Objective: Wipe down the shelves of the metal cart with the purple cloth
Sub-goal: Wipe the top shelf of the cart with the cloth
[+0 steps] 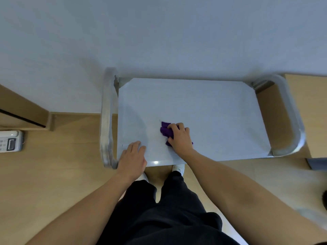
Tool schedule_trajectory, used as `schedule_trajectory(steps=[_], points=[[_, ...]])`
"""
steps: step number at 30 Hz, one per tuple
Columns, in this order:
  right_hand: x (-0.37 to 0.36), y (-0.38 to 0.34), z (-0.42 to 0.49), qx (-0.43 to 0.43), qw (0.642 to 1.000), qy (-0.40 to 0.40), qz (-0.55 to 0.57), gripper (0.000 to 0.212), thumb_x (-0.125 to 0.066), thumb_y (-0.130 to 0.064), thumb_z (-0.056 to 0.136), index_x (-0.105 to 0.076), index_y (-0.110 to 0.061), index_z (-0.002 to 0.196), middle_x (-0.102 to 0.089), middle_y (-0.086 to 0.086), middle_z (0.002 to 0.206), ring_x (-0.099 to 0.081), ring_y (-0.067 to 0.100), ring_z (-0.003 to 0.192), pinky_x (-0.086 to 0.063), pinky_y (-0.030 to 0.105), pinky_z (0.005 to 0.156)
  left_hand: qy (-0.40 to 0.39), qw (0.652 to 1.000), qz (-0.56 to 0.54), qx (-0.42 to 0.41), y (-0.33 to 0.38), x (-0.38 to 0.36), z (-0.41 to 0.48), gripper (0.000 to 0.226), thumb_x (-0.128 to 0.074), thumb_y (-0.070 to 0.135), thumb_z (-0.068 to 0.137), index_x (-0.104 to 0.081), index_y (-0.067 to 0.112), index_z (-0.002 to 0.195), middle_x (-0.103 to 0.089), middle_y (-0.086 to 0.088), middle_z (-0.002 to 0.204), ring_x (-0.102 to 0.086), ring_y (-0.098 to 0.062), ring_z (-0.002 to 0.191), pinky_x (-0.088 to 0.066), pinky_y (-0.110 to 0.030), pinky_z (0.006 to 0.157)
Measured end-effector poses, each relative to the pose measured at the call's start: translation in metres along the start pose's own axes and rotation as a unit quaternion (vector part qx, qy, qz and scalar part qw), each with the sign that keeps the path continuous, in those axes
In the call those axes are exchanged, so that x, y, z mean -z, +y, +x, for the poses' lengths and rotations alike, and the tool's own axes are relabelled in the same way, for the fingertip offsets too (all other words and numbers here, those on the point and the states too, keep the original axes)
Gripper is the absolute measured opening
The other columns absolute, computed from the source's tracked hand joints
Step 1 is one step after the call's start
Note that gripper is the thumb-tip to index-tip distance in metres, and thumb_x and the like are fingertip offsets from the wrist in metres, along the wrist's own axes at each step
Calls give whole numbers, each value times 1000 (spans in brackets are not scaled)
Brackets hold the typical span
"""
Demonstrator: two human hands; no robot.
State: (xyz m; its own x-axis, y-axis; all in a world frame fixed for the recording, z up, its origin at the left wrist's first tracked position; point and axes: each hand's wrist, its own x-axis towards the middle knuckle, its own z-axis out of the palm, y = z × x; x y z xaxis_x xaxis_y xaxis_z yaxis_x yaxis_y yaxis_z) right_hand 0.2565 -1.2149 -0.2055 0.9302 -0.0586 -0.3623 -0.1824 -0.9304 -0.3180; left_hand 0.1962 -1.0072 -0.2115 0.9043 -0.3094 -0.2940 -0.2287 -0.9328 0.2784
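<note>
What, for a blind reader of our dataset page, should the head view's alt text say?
The right hand grips a purple cloth on the top shelf of the metal cart, while the left hand rests flat on the shelf's front left corner. The cart stands on a wooden floor against a pale wall.

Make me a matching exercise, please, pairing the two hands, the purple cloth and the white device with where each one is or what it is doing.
Column 1:
1. left hand
2. right hand
3. purple cloth
4. white device

Column 2:
A. lies on the wooden floor, left of the cart
B. rests flat on the near left edge of the top shelf
C. is bunched on the top shelf under a hand
D. grips the cloth

Pairs: 1-B; 2-D; 3-C; 4-A.
</note>
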Motion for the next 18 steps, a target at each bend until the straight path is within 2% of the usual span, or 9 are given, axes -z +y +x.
schedule_trajectory(steps=[6, 11, 15, 18], points=[[18, 4, -24, 2, 996, 58, 63, 44, -65, -19, 85, -53, -22, 127, -48, 4, 126, -43, 29, 106, -46, 34, 82, 31, 997, 5, -74, 20, 6, 11, 31, -69, 14, 74, -67, 7, 104, -62, -12, 116, -60, -30, 106, -53, -38, 70], [27, 4, -42, 1, 994, 75, 77, 45, -63, -15, 85, -54, -22, 129, -48, 4, 126, -43, 28, 106, -44, 31, 80, 49, 993, 2, -112, 32, 7, 8, 28, -70, 8, 72, -67, 4, 100, -64, -10, 106, -63, -30, 92, -51, -36, 58], [21, 4, -58, 12, 995, 55, 82, 45, -62, -16, 85, -53, -25, 128, -47, 1, 125, -41, 25, 107, -45, 31, 78, 47, 995, 16, -90, 34, 5, -7, 27, -65, 11, 78, -66, 5, 104, -62, -9, 108, -61, -28, 92, -53, -37, 60], [7, 5, -76, 33, 994, 48, 91, 45, -63, -16, 84, -54, -25, 127, -48, 2, 125, -42, 26, 105, -47, 34, 85, 51, 996, 17, -72, 36, 1, -29, 27, -64, 12, 79, -66, 6, 106, -62, -8, 109, -61, -27, 94, -54, -37, 63]])
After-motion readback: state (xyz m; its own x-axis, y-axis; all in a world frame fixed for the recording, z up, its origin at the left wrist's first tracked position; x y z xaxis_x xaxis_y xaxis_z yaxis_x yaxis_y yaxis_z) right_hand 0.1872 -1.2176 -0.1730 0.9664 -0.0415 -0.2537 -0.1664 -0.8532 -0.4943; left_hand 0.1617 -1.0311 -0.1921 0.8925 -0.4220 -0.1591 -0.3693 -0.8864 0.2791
